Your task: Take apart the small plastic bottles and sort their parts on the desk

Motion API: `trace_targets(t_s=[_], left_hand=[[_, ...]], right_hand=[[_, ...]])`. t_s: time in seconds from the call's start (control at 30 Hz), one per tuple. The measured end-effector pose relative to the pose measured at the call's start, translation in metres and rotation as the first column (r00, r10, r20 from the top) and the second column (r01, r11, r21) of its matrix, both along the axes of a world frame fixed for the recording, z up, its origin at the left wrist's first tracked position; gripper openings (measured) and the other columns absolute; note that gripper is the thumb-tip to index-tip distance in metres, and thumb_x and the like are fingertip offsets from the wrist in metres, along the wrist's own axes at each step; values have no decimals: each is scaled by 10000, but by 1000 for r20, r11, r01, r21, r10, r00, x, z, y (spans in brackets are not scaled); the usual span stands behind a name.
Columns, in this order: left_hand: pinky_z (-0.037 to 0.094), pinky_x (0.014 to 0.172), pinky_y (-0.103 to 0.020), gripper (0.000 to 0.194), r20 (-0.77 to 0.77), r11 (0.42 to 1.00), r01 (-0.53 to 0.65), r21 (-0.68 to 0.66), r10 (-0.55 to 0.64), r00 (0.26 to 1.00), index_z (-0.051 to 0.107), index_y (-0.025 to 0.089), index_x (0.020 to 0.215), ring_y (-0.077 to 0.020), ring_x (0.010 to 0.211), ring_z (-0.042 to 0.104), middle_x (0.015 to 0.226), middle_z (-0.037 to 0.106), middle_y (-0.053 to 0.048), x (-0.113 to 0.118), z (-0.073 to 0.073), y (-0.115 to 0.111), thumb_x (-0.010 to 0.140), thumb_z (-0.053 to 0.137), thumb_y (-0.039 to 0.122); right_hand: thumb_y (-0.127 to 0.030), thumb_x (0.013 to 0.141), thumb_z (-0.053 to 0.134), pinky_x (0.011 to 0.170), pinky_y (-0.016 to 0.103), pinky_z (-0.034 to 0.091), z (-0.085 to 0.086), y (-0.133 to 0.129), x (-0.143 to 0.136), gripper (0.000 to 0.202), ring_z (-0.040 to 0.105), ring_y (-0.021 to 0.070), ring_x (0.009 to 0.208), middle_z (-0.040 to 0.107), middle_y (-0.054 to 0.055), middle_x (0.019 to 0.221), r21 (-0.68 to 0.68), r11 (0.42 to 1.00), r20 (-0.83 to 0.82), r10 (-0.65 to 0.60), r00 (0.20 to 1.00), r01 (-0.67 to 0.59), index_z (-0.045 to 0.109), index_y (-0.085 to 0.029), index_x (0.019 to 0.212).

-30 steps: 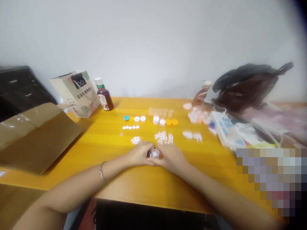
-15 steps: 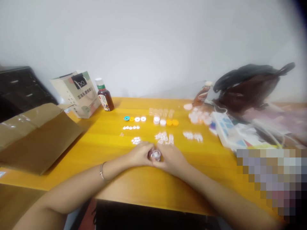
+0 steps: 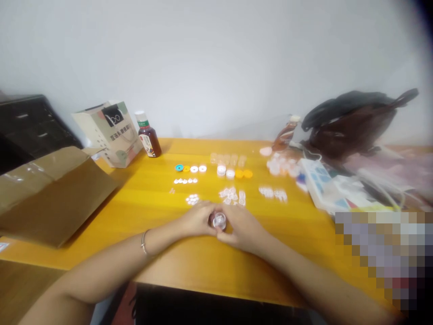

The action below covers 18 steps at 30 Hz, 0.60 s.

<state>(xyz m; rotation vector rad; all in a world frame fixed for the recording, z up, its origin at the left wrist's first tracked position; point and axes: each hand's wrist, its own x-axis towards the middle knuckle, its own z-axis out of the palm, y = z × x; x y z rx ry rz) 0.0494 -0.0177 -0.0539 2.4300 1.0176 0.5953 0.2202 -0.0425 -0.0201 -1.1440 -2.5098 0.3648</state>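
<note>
Both my hands meet around a small clear round container [image 3: 219,220] near the front of the table. My left hand [image 3: 199,220] curls about its left side, and my right hand [image 3: 241,225] grips it from the right with the thumb at the near edge. Something whitish shows inside it, too blurred to name. Just beyond my fingers lie small white pieces [image 3: 192,199] and clear plastic pieces [image 3: 230,195]. Farther back are coloured discs [image 3: 186,169], stacked white and orange round lids [image 3: 239,174] and a row of translucent cups [image 3: 228,160].
An open cardboard box [image 3: 67,198], a paper bag [image 3: 118,135] and a dark bottle [image 3: 149,137] stand on the left. To the right are another bottle [image 3: 286,134], whitish round pieces [image 3: 282,164], a power strip [image 3: 318,185] and a dark bag [image 3: 352,122].
The clear container has tilted slightly between my hands, and my right thumb has shifted a little. Everything else stays where it was.
</note>
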Motion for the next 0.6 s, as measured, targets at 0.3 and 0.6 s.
trace_targets(t_s=[0.3, 0.6], left_hand=[[333, 631, -241, 340, -14, 1000, 17, -13, -18, 1000, 514, 171, 819, -151, 688, 499, 741, 550, 1, -1, 1, 0, 608, 678, 382], [303, 592, -232, 313, -33, 1000, 3, -9, -3, 999, 445, 169, 702, -131, 649, 444, 680, 492, 15, -3, -1, 0, 618, 668, 372]], right_hand=[[-256, 684, 584, 643, 268, 374, -2, 2, 1, 260, 541, 178, 742, 606, 64, 882, -65, 996, -67, 52, 996, -57, 509, -173, 919], [-233, 713, 556, 616, 249, 368, -1, 4, 2, 115, 520, 148, 679, 591, 30, 768, -150, 987, -102, 37, 994, -52, 534, -179, 812]])
